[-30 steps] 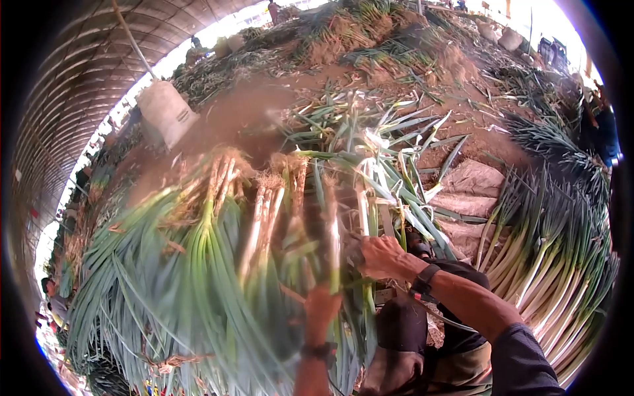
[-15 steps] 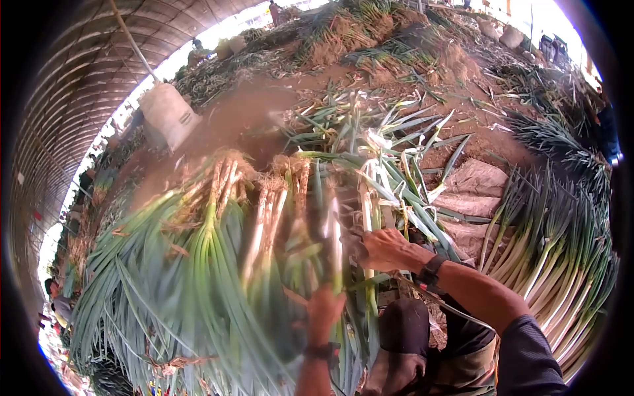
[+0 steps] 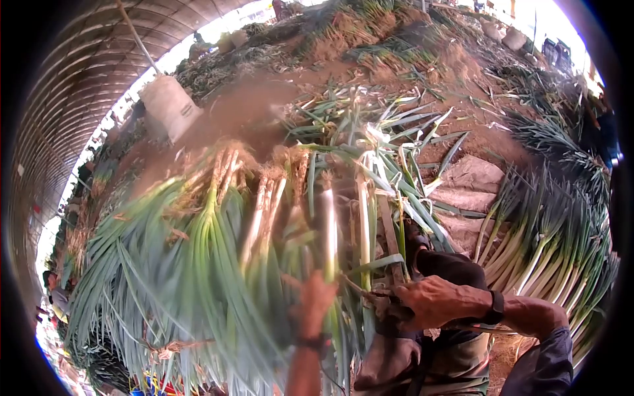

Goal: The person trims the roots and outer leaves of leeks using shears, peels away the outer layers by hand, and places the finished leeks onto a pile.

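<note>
Steadying the leek [image 3: 329, 221] from below seems the sound way to handle it: a firm but gentle hold where pale shank turns to green, with any pull running along the stalk rather than across it, so the shank does not snap and the thin leaves do not tear. The left hand [image 3: 313, 303] is blurred at the leek's green lower part, just to the left of its line; I cannot tell whether its fingers are closed around it. The leek stands roots uppermost, its white length above that hand and its leaves running down past the wrist. The right hand [image 3: 432, 300] lies to the right, apart from the white shank, fingers bent inward by a dark, indistinct patch; whether they pinch anything I cannot tell. Between the leek and that hand stands another pale stalk [image 3: 364, 221], best left unbumped, with a loose green leaf [image 3: 378, 264] slanting across near its lower end.
</note>
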Action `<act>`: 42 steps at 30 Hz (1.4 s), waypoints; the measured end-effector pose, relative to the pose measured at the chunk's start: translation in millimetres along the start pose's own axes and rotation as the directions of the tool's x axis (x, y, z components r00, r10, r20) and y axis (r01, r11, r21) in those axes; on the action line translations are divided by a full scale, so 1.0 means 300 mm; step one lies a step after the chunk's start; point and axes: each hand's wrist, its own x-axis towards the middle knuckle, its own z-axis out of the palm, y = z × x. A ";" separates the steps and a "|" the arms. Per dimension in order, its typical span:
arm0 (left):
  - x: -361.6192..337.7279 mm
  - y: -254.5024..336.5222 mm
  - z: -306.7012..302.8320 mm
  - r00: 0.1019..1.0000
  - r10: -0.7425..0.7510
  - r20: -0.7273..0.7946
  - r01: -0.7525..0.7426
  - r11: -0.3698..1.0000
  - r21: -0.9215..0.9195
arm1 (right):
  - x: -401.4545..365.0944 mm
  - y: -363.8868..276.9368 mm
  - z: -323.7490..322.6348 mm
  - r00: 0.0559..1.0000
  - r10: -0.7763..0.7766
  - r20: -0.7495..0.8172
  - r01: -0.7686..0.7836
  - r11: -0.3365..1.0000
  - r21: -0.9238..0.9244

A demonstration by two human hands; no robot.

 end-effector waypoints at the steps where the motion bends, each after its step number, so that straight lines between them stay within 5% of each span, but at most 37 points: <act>1: -0.009 0.001 0.000 1.000 0.019 -0.001 -0.019 1.000 0.017 | -0.007 0.000 0.008 1.000 -0.004 -0.030 0.004 1.000 -0.014; 9: -0.039 -0.024 0.048 0.984 0.161 0.073 -0.164 0.986 0.041 | 0.064 0.025 -0.003 0.974 0.119 -0.193 -0.125 0.992 -0.017; 16: -0.046 -0.037 0.134 0.991 0.096 0.090 -0.103 0.992 0.080 | 0.065 0.098 -0.013 0.916 0.327 -0.234 -0.348 0.936 -0.053; 20: -0.041 -0.006 0.157 0.978 0.208 -0.016 -0.203 0.965 0.168 | 0.055 0.145 -0.016 0.855 0.486 -0.181 -0.504 0.861 -0.065; 30: -0.055 0.137 0.190 0.943 0.323 -0.074 -0.294 0.918 0.268 | 0.065 0.269 0.028 0.864 0.501 0.053 -0.494 0.863 -0.103; 33: -0.041 0.111 0.297 0.796 0.513 -0.322 -0.296 0.793 0.532 | 0.068 0.267 0.023 0.851 0.517 0.090 -0.507 0.855 -0.109; 36: -0.036 0.072 0.345 0.652 0.635 -0.415 -0.317 0.725 0.611 | 0.058 0.298 0.047 0.860 0.507 0.062 -0.496 0.858 -0.130; 37: -0.061 0.210 0.213 0.990 0.134 -0.034 -0.119 0.952 0.282 | 0.057 0.299 0.051 0.865 0.499 0.053 -0.489 0.862 -0.135; 40: 0.003 0.089 0.317 0.854 0.396 -0.338 -0.295 0.903 0.312 | 0.055 0.281 0.053 0.907 0.419 -0.045 -0.420 0.892 -0.170; 42: 0.009 0.088 0.312 0.886 0.358 -0.294 -0.276 0.918 0.284 | 0.066 0.293 0.055 0.889 0.459 0.003 -0.453 0.879 -0.147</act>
